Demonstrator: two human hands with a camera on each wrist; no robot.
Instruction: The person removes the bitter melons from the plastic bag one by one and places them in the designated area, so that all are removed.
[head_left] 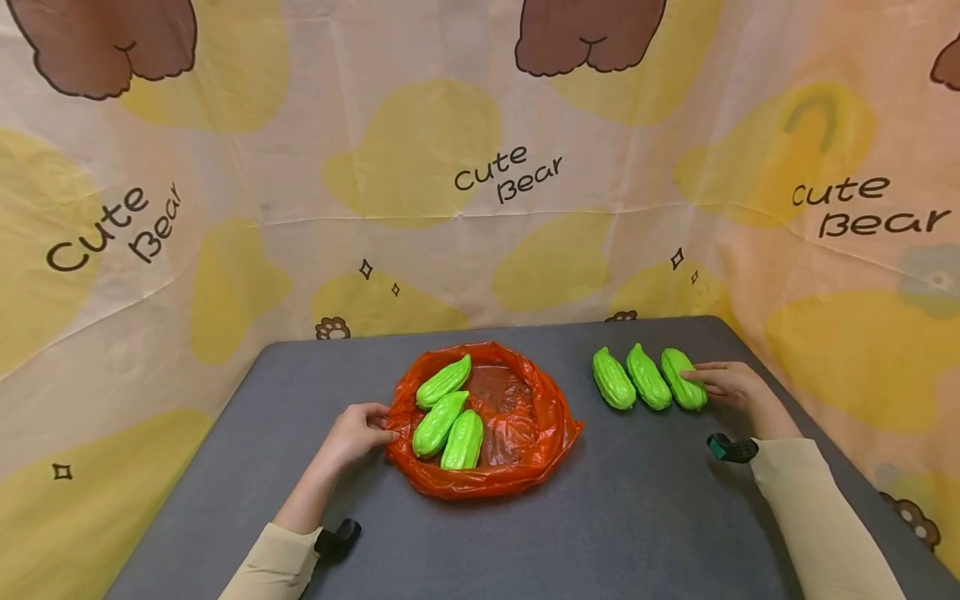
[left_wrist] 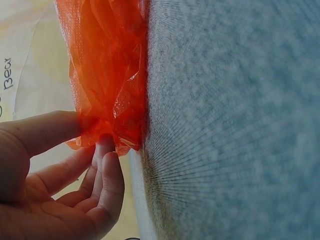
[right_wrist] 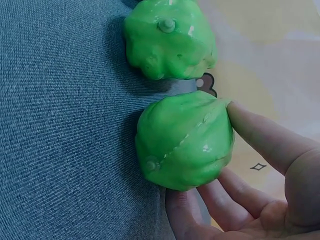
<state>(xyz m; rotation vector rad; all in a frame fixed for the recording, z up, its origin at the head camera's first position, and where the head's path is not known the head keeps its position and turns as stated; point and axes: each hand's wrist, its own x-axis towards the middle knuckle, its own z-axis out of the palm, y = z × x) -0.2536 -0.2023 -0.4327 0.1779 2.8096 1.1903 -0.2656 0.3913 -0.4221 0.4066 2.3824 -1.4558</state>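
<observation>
Bright-green, ridged, oblong gourd (head_left: 681, 392), rightmost in a row of three on the dark-grey tabletop (head_left: 570, 533), is gripped between thumb and bent fingers of the right hand (head_left: 731, 385), its forearm angled from the lower right. A translucent red-orange plastic bag (head_left: 487, 483), holding three similar gourds (head_left: 439, 425), is pinched at its left side by the left hand (head_left: 356, 432), palm partly open.

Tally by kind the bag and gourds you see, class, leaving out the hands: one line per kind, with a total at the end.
Red-orange plastic bag: 1
Green gourds: 6 (3 inside the bag, 3 outside it)
Total: 7
</observation>
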